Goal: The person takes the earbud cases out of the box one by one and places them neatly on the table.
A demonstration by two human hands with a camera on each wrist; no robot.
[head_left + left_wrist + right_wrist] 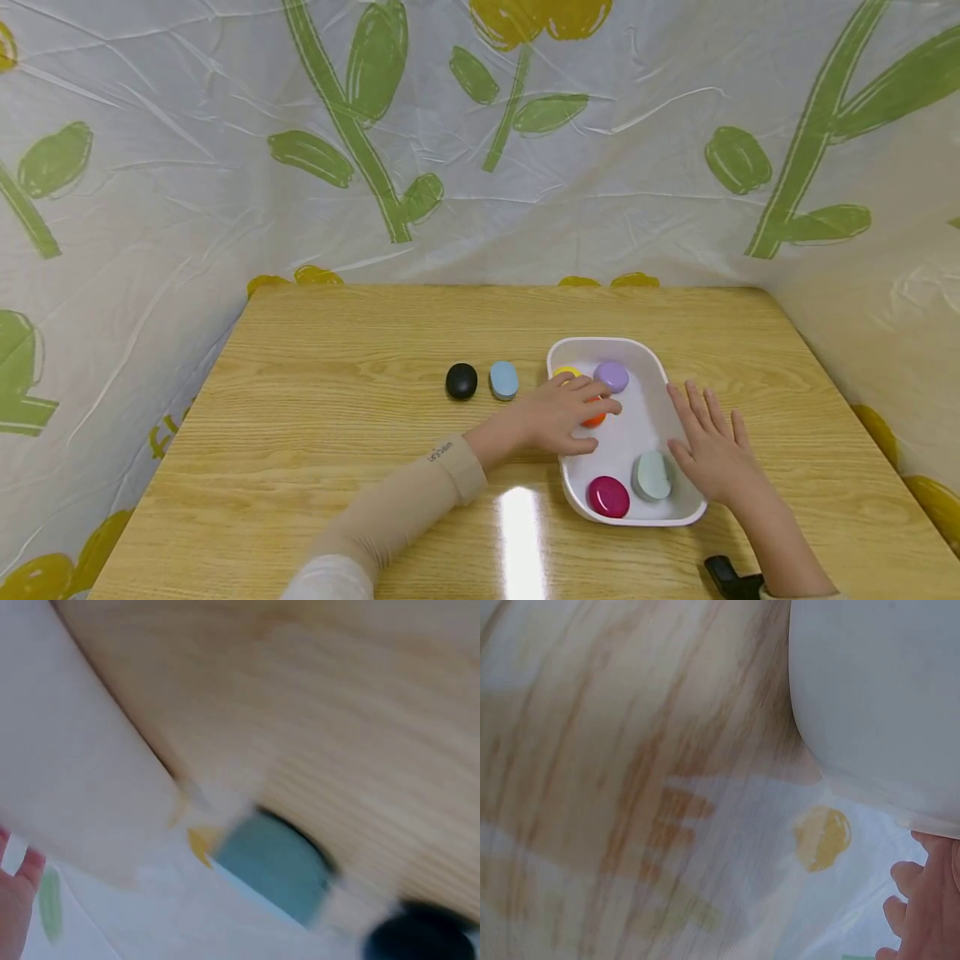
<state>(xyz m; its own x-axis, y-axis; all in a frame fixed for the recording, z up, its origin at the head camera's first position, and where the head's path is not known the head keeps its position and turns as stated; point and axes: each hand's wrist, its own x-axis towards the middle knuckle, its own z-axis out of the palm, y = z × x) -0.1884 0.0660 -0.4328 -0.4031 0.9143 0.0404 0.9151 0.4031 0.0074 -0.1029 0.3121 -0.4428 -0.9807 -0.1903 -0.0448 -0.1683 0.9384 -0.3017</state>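
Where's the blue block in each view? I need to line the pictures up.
Head: blue block just right of centre, below the middle.
Left wrist: blue block, lower middle, blurred and looking teal.
Right wrist: not in it.
Landmark: black piece, beside it in the head and left wrist views.

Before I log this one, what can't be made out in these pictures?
Head: whether the left hand, partly covering the orange piece, grips it.
Head: lower black object, cut off by the bottom edge.
Left wrist: blue piece, blurred outline.
Right wrist: inside the white box, behind its wall.
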